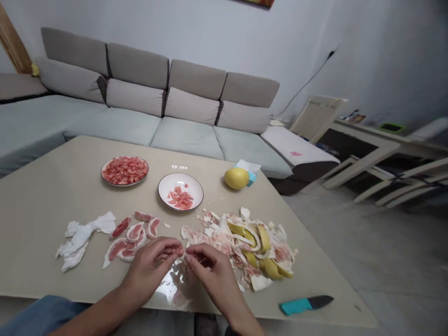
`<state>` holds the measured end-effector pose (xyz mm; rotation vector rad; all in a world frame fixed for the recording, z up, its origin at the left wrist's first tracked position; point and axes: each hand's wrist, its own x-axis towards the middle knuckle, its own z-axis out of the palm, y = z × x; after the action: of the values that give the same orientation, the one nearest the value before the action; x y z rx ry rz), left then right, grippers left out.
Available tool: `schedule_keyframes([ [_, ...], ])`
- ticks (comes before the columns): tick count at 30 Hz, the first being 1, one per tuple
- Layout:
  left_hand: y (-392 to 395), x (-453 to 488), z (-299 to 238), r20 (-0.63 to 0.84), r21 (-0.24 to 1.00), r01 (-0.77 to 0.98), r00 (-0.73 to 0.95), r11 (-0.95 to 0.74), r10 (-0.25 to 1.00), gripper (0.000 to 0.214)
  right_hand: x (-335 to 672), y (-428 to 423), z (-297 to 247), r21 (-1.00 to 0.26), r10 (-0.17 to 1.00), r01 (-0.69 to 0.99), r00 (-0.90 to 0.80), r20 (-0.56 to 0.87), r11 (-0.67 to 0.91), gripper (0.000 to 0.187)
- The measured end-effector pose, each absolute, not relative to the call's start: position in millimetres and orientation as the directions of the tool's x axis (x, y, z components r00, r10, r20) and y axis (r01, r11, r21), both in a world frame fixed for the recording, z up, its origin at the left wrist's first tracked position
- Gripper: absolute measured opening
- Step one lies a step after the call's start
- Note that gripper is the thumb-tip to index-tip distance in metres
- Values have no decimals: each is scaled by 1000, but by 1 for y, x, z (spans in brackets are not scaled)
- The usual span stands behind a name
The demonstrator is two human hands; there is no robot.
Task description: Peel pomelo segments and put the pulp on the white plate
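Observation:
My left hand (152, 261) is closed around a small piece of pink pomelo flesh (179, 251), which shows at its fingertips. Close by on the right, my right hand (214, 274) is pinched, thumb against fingers; whatever it grips is too small to make out. Several pomelo segments (136, 232) with pale membrane lie beyond my left hand. Beside my right hand spreads a heap of peel and membrane scraps (224, 235), with yellow rind (264, 239) in it. Past both hands, a white plate (163, 189) carries some pink flesh pieces (181, 198).
Farther left, a second plate (104, 178) is piled with pomelo flesh (125, 170). A whole yellow pomelo (235, 178) rests against a tissue pack (252, 177). Crumpled tissue (82, 238) lies left. A teal-handled knife (297, 306) sits near the front right edge. A sofa (189, 135) stands behind.

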<state>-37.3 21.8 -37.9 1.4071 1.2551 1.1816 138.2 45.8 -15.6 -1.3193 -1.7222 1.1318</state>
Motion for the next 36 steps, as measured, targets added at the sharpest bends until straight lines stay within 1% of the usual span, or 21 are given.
schedule_keyframes([
  [2, 22, -37, -40, 206, 933, 287, 63, -216, 976, 16, 140, 47, -15, -919, 964, 375, -265, 21, 123, 16],
  [4, 23, -37, -40, 289, 876, 378, 88, -300, 953, 16, 140, 48, -14, -916, 964, 379, -266, 27, 130, 15],
  [7, 24, -36, -37, 353, 822, 436, 115, -366, 929, 17, 139, 48, -13, -907, 967, 399, -253, 28, 131, 16],
  [9, 23, -35, -36, 356, 824, 428, 117, -371, 927, 19, 138, 48, -12, -900, 967, 411, -251, 37, 141, 16],
  [11, 23, -34, -37, 299, 880, 357, 97, -313, 949, 18, 138, 48, -13, -888, 966, 426, -249, 68, 173, 15],
  [12, 23, -33, -38, 234, 926, 284, 82, -247, 969, 19, 137, 48, -14, -879, 963, 433, -251, 94, 199, 15],
  [14, 23, -32, -40, 45, 996, 76, 75, -50, 996, 27, 137, 48, -17, -852, 951, 448, -261, 165, 271, 16],
  [16, 25, -32, -42, -139, 980, -124, 148, 158, 979, 34, 136, 47, -20, -810, 925, 461, -282, 254, 363, 16],
  [17, 27, -32, -43, -195, 955, -186, 198, 232, 961, 34, 136, 46, -22, -784, 907, 466, -299, 298, 411, 16],
  [19, 29, -34, -44, -237, 927, -232, 247, 295, 939, 29, 135, 45, -24, -727, 864, 472, -339, 374, 499, 15],
  [20, 29, -35, -43, -241, 928, -228, 234, 295, 942, 27, 135, 44, -25, -701, 842, 472, -360, 401, 535, 14],
  [23, 29, -36, -39, -222, 961, -143, 105, 235, 969, 24, 136, 42, -26, -658, 809, 474, -395, 435, 585, 15],
  [25, 28, -36, -34, -189, 979, -64, 55, 192, 981, 21, 136, 42, -26, -649, 806, 480, -398, 438, 590, 15],
  [28, 25, -36, -30, -153, 988, -1, 48, 153, 987, 17, 135, 42, -24, -670, 818, 472, -386, 427, 573, 14],
  [30, 24, -35, -30, -165, 986, -15, 69, 166, 984, 18, 134, 42, -22, -729, 855, 455, -349, 383, 512, 13],
  [33, 23, -36, -32, -188, 979, -55, 123, 196, 974, 20, 132, 42, -17, -830, 916, 407, -289, 279, 382, 12],
  [36, 25, -38, -32, -161, 981, -81, 160, 176, 974, 19, 131, 43, -13, -893, 947, 354, -258, 191, 277, 11],
])
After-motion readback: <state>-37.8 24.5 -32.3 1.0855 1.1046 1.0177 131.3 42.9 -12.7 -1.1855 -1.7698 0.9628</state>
